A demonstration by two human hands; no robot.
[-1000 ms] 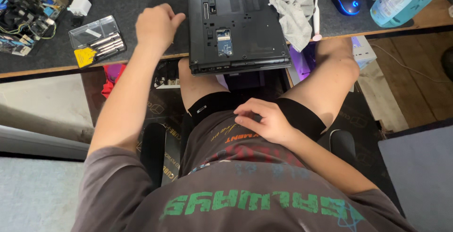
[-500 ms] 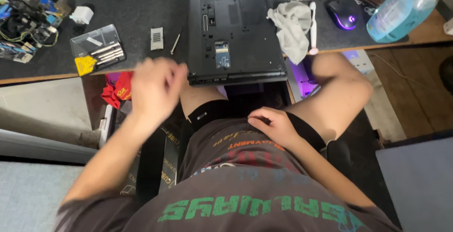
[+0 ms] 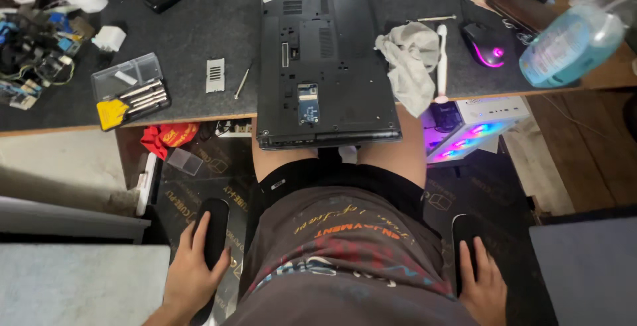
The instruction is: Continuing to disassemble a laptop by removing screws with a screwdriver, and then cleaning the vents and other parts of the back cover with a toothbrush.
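Observation:
My left hand (image 3: pixel 194 274) lies over the black left chair armrest (image 3: pixel 213 216), thumb on one side and fingers on the other. The black right armrest (image 3: pixel 464 230) is under my right hand (image 3: pixel 484 287), whose fingers lie along the pad. Both hands are down beside my lap, well below the desk edge. A black laptop (image 3: pixel 325 67) sits upside down on the dark desk mat (image 3: pixel 199 27), overhanging the front edge above my knees. A small cover plate (image 3: pixel 215 75) and a screwdriver (image 3: pixel 243 79) lie left of it.
A clear case of screwdriver bits (image 3: pixel 129 90) and a tangle of electronics parts (image 3: pixel 30 54) sit at the left. A grey cloth (image 3: pixel 411 61), white brush (image 3: pixel 442 61), lit mouse (image 3: pixel 483 44) and blue bottle (image 3: pixel 567 44) are on the right. A glowing computer case (image 3: pixel 474 124) stands under the desk.
My left hand left the desk beside the laptop and dropped to the left armrest. My right hand moved off my lap onto the right armrest. The view has pulled back from the desk.

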